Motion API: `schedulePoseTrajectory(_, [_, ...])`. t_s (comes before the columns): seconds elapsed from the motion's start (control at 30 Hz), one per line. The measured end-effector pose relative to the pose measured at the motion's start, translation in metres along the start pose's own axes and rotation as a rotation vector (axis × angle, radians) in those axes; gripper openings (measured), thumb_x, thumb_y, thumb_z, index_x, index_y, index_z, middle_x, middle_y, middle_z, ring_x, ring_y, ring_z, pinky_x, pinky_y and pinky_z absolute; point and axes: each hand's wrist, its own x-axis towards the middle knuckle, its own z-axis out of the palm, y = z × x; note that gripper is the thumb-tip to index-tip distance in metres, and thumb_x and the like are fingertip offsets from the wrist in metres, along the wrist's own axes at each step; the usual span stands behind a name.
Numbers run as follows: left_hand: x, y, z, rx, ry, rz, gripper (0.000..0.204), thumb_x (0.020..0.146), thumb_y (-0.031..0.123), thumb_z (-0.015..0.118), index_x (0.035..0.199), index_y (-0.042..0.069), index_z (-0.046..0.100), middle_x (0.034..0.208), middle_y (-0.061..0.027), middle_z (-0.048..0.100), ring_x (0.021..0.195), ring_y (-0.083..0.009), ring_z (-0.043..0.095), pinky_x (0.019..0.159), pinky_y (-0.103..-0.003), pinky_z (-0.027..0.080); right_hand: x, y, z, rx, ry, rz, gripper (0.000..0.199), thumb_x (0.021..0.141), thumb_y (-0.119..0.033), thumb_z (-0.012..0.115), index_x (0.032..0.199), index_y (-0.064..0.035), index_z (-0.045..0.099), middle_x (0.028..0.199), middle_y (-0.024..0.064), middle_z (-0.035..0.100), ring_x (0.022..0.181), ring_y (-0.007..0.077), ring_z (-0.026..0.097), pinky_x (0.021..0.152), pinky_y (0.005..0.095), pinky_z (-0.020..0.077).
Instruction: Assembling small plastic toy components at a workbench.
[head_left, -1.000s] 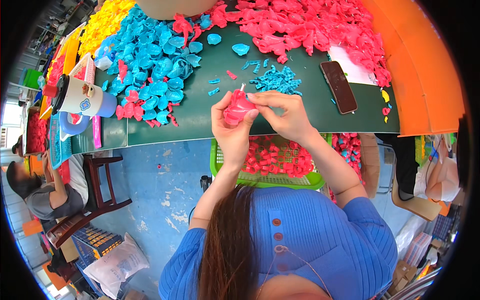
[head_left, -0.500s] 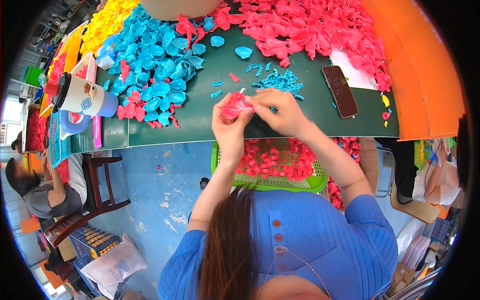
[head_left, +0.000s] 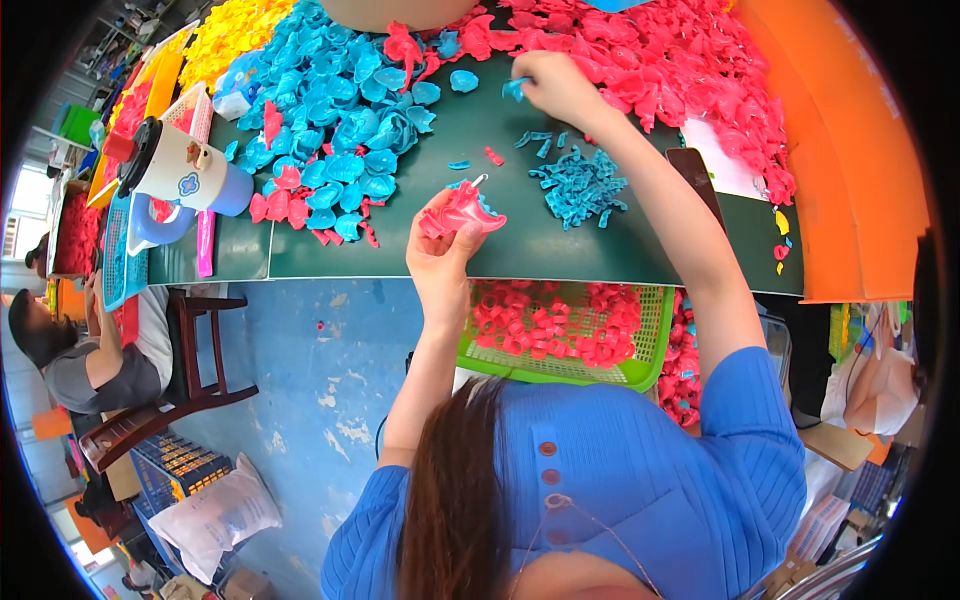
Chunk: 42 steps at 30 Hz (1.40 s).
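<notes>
My left hand (head_left: 440,252) is closed around a pink moulded plastic part (head_left: 462,214) just above the table's near edge. Small blue bits and a thin white pin show on that part's upper side. Further out, my right hand (head_left: 562,88) pinches a curved blue plastic shell (head_left: 514,89) beside the big pink heap. Another blue shell (head_left: 463,80) lies on the table to the left of it. Between my hands is a small pile of blue plastic strips (head_left: 578,185), with a few loose strips around it.
Heaps of blue shells (head_left: 350,130), yellow pieces (head_left: 230,45) and pink parts (head_left: 640,50) cover the back of the green table (head_left: 420,255). A large cup (head_left: 185,168) stands left; a phone (head_left: 695,182) lies right. Below the edge is a green basket (head_left: 645,372) of pink rings.
My right hand has left the pink part, reached away from me and taken hold of a blue shell on the table. My left hand still holds the pink part, now with blue bits visible.
</notes>
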Motion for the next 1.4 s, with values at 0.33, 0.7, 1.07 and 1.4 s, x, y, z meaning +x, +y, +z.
schedulePoseTrajectory(0.33, [0.0,0.01,0.017,0.083,-0.193,-0.026,0.049,0.08,0.008,0.067,0.121,-0.004,0.045,0.11,-0.01,0.056,0.099,-0.0148,0.055,0.083,-0.028,0.048,-0.073,-0.119,-0.05,0.703,0.094,0.285,0.01,0.076,-0.006,0.064,0.085,-0.0021,0.062,0.079,0.0027,0.065,0.072,0.0086,0.06,0.06,0.0241,0.0477])
schedulePoseTrajectory(0.7, [-0.007,0.014,0.017,0.016,-0.188,-0.072,0.029,0.081,0.016,0.067,0.103,0.002,0.054,0.096,-0.0024,0.06,0.086,-0.0086,0.056,0.075,-0.024,0.049,-0.092,-0.145,-0.056,0.114,0.35,-0.188,0.012,0.061,0.001,0.067,0.07,-0.0032,0.061,0.066,0.0048,0.059,0.063,0.0197,0.057,0.053,0.0287,0.0456])
schedulePoseTrajectory(1.07, [-0.008,0.009,0.014,0.013,-0.176,-0.112,0.027,0.083,0.021,0.065,0.102,0.004,0.057,0.094,0.0006,0.06,0.082,-0.0052,0.055,0.071,-0.021,0.048,-0.098,-0.144,-0.049,0.097,0.376,-0.22,0.012,0.061,0.001,0.068,0.068,-0.0031,0.059,0.065,0.0047,0.058,0.06,0.0193,0.055,0.051,0.0293,0.0437])
schedulePoseTrajectory(1.4, [-0.006,0.014,0.018,0.023,-0.201,-0.1,0.027,0.083,0.02,0.065,0.103,0.002,0.056,0.094,-0.0004,0.06,0.082,-0.0063,0.055,0.073,-0.023,0.049,-0.097,-0.143,-0.056,0.173,0.377,-0.145,0.012,0.061,0.002,0.068,0.068,-0.0019,0.06,0.066,0.0054,0.059,0.061,0.0195,0.055,0.053,0.0294,0.0444])
